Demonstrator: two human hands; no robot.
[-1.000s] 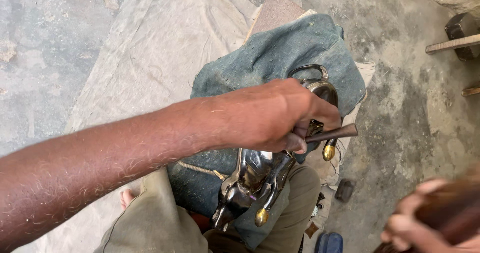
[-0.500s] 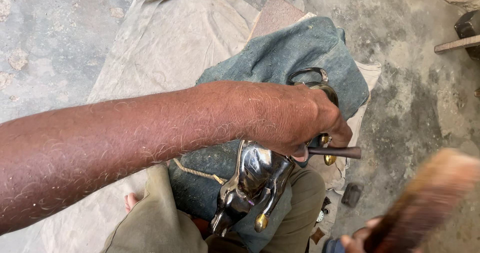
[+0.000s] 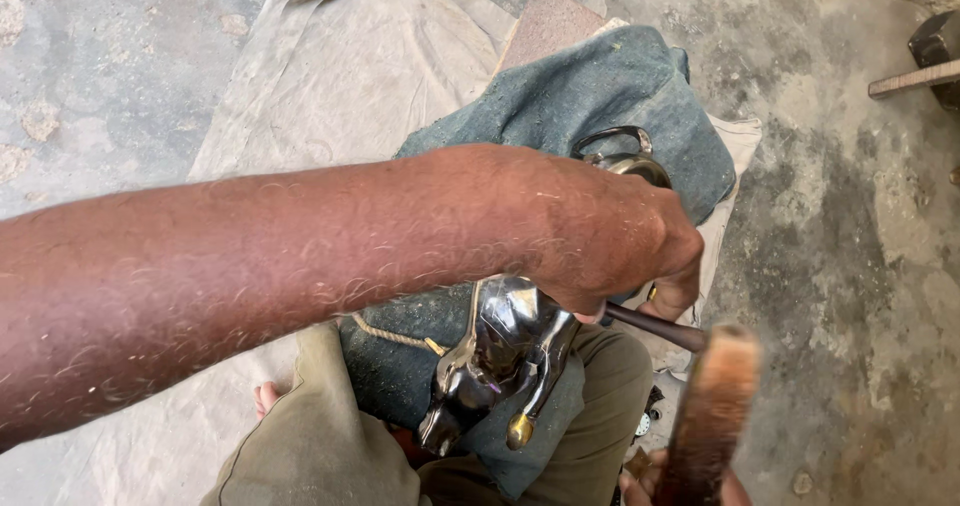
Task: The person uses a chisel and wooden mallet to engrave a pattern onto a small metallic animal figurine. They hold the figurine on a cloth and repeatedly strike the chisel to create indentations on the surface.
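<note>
My left hand (image 3: 620,241) reaches in from the left, closed around a thin dark metal rod (image 3: 660,330). The rod's end pokes out to the right below my fingers. Under that hand lies a shiny dark metal animal figure (image 3: 500,361) with brass-coloured tips, resting on a blue-grey cloth (image 3: 590,86) over my lap. At the bottom right, my right hand (image 3: 640,488) shows only its fingers. It grips a blurred wooden block (image 3: 712,406) that stands just right of the rod's end.
A beige canvas sheet (image 3: 330,76) covers the concrete floor (image 3: 860,266) beneath the cloth. A reddish slab (image 3: 550,26) sticks out at the cloth's far edge. A wooden plank (image 3: 910,80) lies at the top right. My bare toes (image 3: 268,398) show at the lower left.
The wooden block in my right hand has swung up and left towards the rod's end. My left hand has held the rod on the figure, shifting only slightly.
</note>
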